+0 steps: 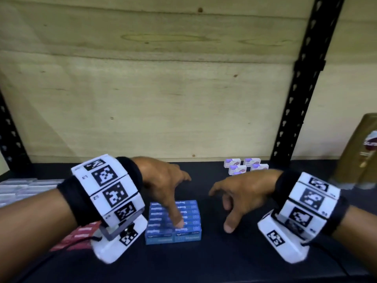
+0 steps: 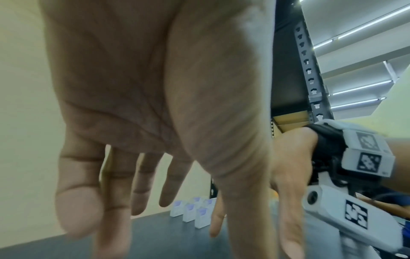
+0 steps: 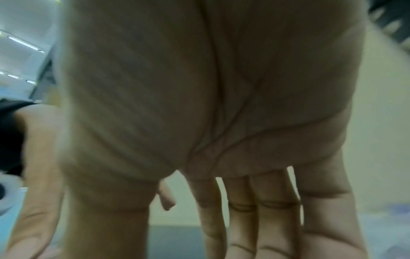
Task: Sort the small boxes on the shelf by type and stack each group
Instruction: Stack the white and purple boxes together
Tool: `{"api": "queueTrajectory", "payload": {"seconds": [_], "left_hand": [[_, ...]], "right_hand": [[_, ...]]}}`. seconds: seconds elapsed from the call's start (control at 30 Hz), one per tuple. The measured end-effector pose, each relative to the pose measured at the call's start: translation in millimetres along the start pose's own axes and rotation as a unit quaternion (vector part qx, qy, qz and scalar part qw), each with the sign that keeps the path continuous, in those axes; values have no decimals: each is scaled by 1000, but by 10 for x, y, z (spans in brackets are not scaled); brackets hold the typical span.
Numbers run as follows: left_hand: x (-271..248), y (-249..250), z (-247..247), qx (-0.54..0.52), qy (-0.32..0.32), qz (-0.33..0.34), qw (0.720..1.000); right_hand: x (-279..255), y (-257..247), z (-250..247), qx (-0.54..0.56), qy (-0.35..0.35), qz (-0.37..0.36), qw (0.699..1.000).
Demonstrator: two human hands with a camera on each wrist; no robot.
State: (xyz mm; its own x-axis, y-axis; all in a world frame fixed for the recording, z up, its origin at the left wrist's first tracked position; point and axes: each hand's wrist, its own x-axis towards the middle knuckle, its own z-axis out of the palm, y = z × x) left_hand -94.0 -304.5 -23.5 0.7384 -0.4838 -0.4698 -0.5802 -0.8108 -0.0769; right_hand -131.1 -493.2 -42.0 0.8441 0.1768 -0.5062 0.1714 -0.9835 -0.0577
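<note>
A block of blue staple boxes [image 1: 163,227] stands stacked on the dark shelf [image 1: 224,262] near its front. My left hand [image 1: 179,201] hovers over it with the fingers spread; its thumb [image 1: 177,220] points down onto the top of the stack. My right hand [image 1: 224,207] hangs just right of the stack, fingers loose and spread, holding nothing. Both wrist views show bare palms with straight fingers: left hand [image 2: 155,192], right hand [image 3: 221,210]. Several white boxes with purple print [image 1: 245,166] [image 2: 195,212] stand grouped at the back right.
Red boxes [image 1: 75,237] lie at the front left, partly hidden under my left wrist. Pale clear boxes [image 1: 20,188] fill the far left. A gold bottle [image 1: 361,152] stands at the right edge. A plywood back wall and black slotted uprights [image 1: 299,94] frame the shelf.
</note>
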Motion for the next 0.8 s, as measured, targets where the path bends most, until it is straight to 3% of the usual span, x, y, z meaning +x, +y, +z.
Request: {"api": "queueTrajectory", "payload": {"seconds": [0.23, 0.33, 0.53, 0.7, 0.8], "left_hand": [[605, 566, -371, 18, 140, 70, 988], [919, 760, -499, 34, 164, 84, 982], [1499, 973, -610, 79, 150, 77, 983], [1669, 1070, -644, 95, 120, 80, 985], [1700, 1106, -616, 110, 109, 75, 985]], "right_hand": [[-54, 1020, -300, -11, 134, 121, 984], [41, 1338, -349, -20, 143, 162, 976], [301, 1650, -284, -61, 111, 189, 974], [454, 1652, -226, -104, 68, 182, 975], [500, 1639, -221, -91, 83, 167, 978]]}}
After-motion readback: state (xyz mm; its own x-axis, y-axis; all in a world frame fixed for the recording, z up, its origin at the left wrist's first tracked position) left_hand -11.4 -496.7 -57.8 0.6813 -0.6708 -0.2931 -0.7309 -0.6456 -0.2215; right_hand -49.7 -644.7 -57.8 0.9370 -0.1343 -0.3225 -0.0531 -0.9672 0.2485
